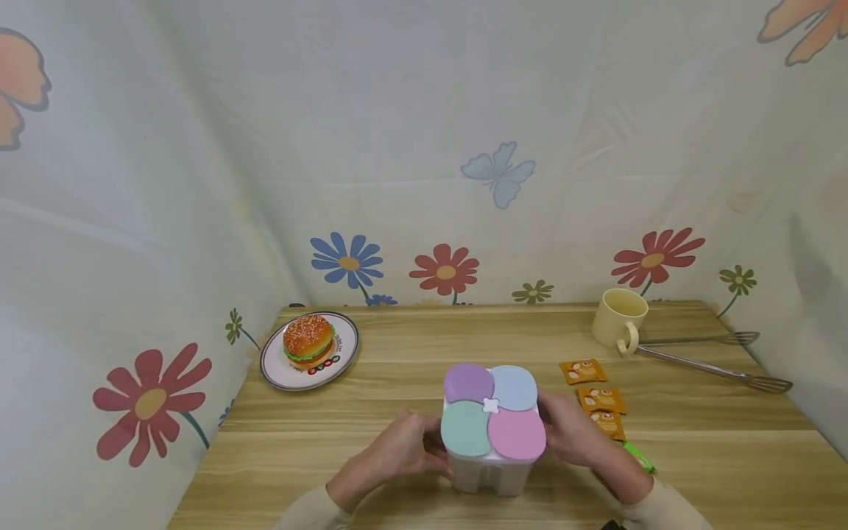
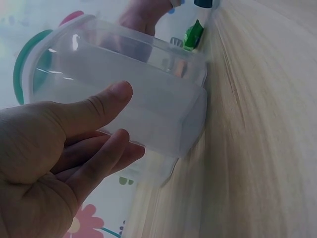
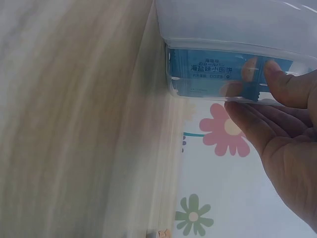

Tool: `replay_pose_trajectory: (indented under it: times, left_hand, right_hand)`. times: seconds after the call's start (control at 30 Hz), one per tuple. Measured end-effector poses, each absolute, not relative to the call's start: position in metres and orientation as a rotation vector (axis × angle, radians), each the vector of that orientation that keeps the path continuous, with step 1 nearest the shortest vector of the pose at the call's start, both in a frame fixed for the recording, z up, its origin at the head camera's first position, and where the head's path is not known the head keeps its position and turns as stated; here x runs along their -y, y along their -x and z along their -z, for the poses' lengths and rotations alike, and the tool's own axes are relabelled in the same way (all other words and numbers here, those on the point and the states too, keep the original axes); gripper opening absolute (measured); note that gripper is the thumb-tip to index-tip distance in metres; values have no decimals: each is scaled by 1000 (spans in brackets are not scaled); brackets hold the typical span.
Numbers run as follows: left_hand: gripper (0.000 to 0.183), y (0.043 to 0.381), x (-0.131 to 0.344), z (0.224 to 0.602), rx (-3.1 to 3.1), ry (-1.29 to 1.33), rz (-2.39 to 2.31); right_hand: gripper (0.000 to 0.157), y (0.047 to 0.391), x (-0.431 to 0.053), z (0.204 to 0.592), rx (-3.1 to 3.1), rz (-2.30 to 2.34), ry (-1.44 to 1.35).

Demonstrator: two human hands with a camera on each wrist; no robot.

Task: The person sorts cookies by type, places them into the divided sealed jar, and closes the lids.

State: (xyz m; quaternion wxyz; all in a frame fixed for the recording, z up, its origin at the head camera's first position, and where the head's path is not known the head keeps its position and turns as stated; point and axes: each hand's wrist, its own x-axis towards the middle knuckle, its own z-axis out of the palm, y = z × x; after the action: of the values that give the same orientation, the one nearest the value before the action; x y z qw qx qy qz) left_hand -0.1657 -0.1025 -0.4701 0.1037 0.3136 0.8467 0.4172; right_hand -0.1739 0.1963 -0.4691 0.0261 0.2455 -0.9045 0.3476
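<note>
Both hands hold a clear plastic storage box (image 1: 492,475) between them at the table's front. Its lids are purple, light blue, green and pink, joined at a white centre piece. On the left side, my left hand (image 1: 405,447) grips it, with the thumb along the clear wall (image 2: 148,94) and the fingers curled beneath in the left wrist view. From the right, my right hand (image 1: 571,433) grips the opposite wall, thumb and fingers about one compartment. Inside that compartment a blue snack packet (image 3: 213,69) shows through the plastic.
Right of the box lie several orange packets (image 1: 601,400) and a green packet (image 1: 639,457). Behind them a yellow mug (image 1: 616,318) stands beside two metal whisks (image 1: 702,366). A toy burger (image 1: 308,340) sits on a plate (image 1: 349,333) at the back left.
</note>
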Motion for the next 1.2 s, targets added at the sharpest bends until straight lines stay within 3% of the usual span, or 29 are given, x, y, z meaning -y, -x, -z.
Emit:
replay_pose_trajectory:
  times: [0.3,0.73,1.2]
  left_hand:
    - [35,164,101,473,-2532,-968,-1212]
    - [34,158,98,473,-2498,-912,-1255]
    - [39,157,100,462,-2601,-916,-1035]
  right_hand:
    - [38,177,-198,470,2759,-1012,-810]
    - [46,177,-201,470,2789,-1192,-815]
    - [35,179,-208,472,2720,-1169,-846]
